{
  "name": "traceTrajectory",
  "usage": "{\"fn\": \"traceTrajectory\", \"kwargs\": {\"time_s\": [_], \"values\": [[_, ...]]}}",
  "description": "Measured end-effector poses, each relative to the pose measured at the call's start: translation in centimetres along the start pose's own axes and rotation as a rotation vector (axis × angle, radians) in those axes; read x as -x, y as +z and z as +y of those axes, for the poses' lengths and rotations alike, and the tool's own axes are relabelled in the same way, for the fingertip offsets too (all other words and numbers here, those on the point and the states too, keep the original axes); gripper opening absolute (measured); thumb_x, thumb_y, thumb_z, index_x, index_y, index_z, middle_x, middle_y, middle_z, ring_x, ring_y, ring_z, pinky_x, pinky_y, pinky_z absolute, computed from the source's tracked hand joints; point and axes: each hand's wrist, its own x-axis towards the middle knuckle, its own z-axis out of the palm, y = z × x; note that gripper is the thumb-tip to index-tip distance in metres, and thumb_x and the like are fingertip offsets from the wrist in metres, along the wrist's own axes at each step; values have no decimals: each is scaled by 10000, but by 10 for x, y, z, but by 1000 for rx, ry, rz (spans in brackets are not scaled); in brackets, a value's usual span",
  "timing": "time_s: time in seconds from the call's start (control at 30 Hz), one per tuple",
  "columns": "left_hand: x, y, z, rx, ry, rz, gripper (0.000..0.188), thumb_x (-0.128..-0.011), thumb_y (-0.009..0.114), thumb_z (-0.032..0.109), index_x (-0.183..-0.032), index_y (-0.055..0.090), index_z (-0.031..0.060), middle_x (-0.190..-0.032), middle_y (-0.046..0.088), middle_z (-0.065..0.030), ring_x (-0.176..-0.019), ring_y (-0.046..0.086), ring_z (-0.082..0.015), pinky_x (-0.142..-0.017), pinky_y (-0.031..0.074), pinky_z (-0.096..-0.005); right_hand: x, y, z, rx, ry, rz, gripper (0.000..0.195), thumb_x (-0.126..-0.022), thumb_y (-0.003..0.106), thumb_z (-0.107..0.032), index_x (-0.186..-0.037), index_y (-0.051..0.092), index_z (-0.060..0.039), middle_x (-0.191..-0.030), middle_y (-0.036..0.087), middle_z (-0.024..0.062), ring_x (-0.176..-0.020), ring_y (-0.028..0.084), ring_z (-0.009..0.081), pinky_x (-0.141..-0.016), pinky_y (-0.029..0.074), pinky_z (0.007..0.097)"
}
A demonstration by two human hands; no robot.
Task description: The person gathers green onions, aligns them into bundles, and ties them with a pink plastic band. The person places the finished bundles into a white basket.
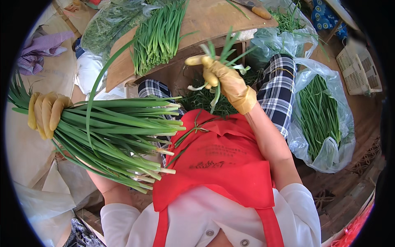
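Observation:
My left hand (49, 115), in a yellowish rubber glove, grips a large bundle of Chinese chives (123, 126) at the far left; the pale cut ends point right, over my lap. My right hand (226, 78), gloved the same way, is raised above my knees and holds a few loose green leaves and pale stem scraps (216, 95). Between my knees, below that hand, lies a heap of green trimmings (200, 97). Stray leaves rest on my red apron (222, 148). Another chive bundle (159, 37) lies on the wooden board in front of me.
The curved wooden board (206, 18) carries a knife with a wooden handle (261, 13). Plastic bags of greens (319, 114) stand at right, near a white plastic basket (359, 68). A bag of leafy greens (106, 27) is at upper left, by a checked cloth (43, 51).

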Motion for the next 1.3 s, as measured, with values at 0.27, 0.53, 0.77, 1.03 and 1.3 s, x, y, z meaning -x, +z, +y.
{"fn": "traceTrajectory", "kwargs": {"time_s": [0.27,0.53,0.77,1.03,1.3], "values": [[-10,-5,-8,22,-72,-68,210,-934,462,48,-738,530,82,-597,631,-56,-635,630,-180,-746,523,-304,-10,26,22,242,233,-261,562,-826,699,-531,-552,585,-55,-554,480,11,-572,428,123,-567,353,309],[-4,-8,-4,-7,-62,-39,233,-947,445,65,-731,530,90,-591,630,-49,-613,624,-176,-731,532,-296,0,39,-9,270,541,-306,241,-907,683,-237,-1010,657,-20,-754,618,4,-604,464,83,-608,397,247],[-2,3,-17,13,-24,31,190,-926,488,42,-743,519,83,-573,614,-44,-605,624,-170,-687,536,-291,8,22,-1,-116,311,-360,346,-910,673,-205,-1166,555,-3,-971,617,103,-683,491,110,-680,413,268],[-5,-2,-15,50,-32,12,154,-880,555,0,-745,525,67,-569,615,-62,-580,631,-176,-653,553,-273,23,-46,16,1543,467,-251,595,-825,674,-257,-1383,497,-150,-1339,542,171,-1237,518,332,-1023,435,382],[-17,-7,-19,41,-71,36,205,-939,468,42,-745,523,74,-587,619,-37,-597,615,-158,-675,530,-268,-16,31,39,671,-400,-521,305,-902,608,-93,-1207,624,-95,-1243,594,119,-1115,588,240,-959,449,339]]}}
